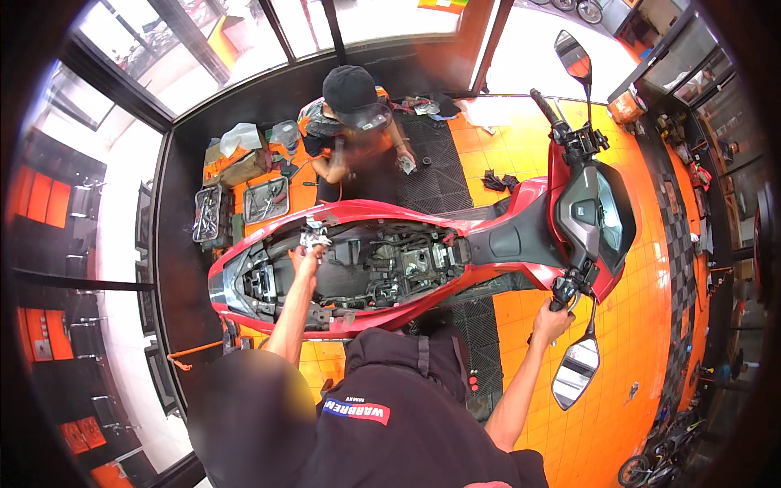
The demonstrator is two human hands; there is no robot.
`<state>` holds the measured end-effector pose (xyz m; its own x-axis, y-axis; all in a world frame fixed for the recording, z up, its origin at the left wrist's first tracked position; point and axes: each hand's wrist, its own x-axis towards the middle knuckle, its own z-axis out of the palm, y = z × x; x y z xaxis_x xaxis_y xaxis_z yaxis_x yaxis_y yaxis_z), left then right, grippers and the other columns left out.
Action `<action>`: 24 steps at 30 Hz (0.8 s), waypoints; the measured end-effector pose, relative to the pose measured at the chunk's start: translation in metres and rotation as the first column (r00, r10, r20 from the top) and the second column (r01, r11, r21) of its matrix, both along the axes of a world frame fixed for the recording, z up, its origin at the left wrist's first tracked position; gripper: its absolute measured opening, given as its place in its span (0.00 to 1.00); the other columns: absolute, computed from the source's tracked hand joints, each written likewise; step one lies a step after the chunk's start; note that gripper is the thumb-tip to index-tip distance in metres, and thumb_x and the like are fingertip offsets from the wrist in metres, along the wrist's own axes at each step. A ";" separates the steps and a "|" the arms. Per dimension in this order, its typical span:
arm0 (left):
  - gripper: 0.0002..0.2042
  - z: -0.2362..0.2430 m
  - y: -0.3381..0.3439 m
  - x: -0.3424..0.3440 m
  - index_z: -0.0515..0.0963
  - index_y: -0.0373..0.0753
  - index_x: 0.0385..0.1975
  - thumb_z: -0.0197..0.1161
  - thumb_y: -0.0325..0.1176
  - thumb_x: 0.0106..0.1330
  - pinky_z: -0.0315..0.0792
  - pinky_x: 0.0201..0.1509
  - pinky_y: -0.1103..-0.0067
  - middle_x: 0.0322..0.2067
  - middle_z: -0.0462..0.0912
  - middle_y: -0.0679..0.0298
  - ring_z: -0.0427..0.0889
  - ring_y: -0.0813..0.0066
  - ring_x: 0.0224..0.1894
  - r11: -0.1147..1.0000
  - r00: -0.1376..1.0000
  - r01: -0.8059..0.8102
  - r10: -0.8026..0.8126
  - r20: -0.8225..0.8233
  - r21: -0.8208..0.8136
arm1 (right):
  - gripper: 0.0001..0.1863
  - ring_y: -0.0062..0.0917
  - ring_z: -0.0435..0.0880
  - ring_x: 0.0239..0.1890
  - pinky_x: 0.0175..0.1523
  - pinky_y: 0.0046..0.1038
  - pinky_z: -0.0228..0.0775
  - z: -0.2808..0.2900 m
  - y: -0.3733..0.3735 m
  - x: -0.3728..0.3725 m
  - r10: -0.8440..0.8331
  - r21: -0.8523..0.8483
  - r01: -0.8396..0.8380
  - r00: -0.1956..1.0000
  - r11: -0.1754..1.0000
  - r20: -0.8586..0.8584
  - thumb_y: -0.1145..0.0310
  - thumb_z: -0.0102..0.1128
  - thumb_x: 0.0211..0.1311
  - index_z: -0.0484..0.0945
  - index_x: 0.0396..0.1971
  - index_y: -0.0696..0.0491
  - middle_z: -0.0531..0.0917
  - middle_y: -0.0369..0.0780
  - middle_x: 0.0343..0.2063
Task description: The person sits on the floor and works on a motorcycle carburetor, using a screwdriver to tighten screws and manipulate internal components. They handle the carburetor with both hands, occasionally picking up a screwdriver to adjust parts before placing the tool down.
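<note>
A red scooter stands crosswise before me, its seat area open over the engine and frame. Above the rear of that opening, my left hand is closed on a small silver metal part, whose exact kind I cannot make out. My right hand is wrapped round the near handlebar grip, close to the near mirror.
Across the scooter a co-worker in a black cap crouches, one hand by a small metallic piece. Metal tool trays stand at the back left. Black gloves or cloth lie on the orange floor. Black matting runs beneath the scooter.
</note>
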<state>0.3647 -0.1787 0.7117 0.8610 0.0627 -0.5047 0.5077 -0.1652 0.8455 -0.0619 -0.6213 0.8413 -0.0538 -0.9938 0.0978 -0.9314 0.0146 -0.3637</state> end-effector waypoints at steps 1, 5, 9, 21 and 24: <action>0.18 -0.006 0.000 -0.016 0.78 0.44 0.45 0.75 0.30 0.55 0.73 0.33 0.79 0.34 0.84 0.71 0.80 0.80 0.32 1.000 0.996 -0.016 0.016 -0.087 0.001 | 0.21 0.54 0.81 0.45 0.50 0.53 0.74 0.000 -0.001 0.000 0.009 -0.012 -0.009 1.000 1.000 0.005 0.56 0.66 0.59 0.82 0.41 0.60 0.76 0.56 0.42; 0.19 -0.006 -0.002 -0.071 0.77 0.45 0.47 0.75 0.33 0.56 0.74 0.41 0.73 0.37 0.85 0.72 0.81 0.78 0.38 0.996 0.972 0.059 -0.072 -0.225 -0.064 | 0.23 0.55 0.81 0.45 0.50 0.53 0.74 0.003 0.000 -0.011 0.042 -0.051 -0.042 0.999 0.998 -0.008 0.53 0.68 0.59 0.82 0.43 0.59 0.76 0.56 0.43; 0.17 -0.013 0.016 -0.102 0.76 0.46 0.37 0.79 0.34 0.52 0.72 0.28 0.78 0.30 0.82 0.71 0.80 0.80 0.30 0.991 0.948 -0.057 0.015 -0.319 -0.122 | 0.22 0.54 0.81 0.44 0.48 0.53 0.74 0.003 0.006 -0.005 0.062 -0.043 -0.062 0.998 0.997 -0.010 0.53 0.68 0.58 0.84 0.42 0.57 0.76 0.56 0.41; 0.16 0.001 0.015 -0.132 0.79 0.42 0.35 0.79 0.39 0.54 0.75 0.25 0.82 0.30 0.79 0.68 0.78 0.78 0.27 0.990 0.901 -0.055 -0.008 -0.434 -0.132 | 0.20 0.51 0.79 0.41 0.47 0.52 0.73 -0.003 0.006 -0.016 0.130 -0.111 -0.125 0.991 0.986 0.035 0.53 0.65 0.57 0.86 0.39 0.56 0.78 0.55 0.36; 0.16 0.005 0.008 -0.136 0.79 0.41 0.35 0.79 0.39 0.55 0.76 0.22 0.82 0.29 0.79 0.67 0.79 0.76 0.25 0.986 0.881 -0.050 -0.031 -0.472 -0.157 | 0.23 0.53 0.80 0.42 0.48 0.53 0.73 0.001 0.005 -0.020 0.119 -0.086 -0.115 0.992 0.990 0.040 0.51 0.66 0.56 0.85 0.40 0.56 0.77 0.58 0.39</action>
<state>0.2285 -0.1707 0.7162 0.5179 -0.0466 -0.8542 0.8533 -0.0415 0.5197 -0.0824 -0.6161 0.8420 0.0564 -0.9820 0.1803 -0.9077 -0.1256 -0.4005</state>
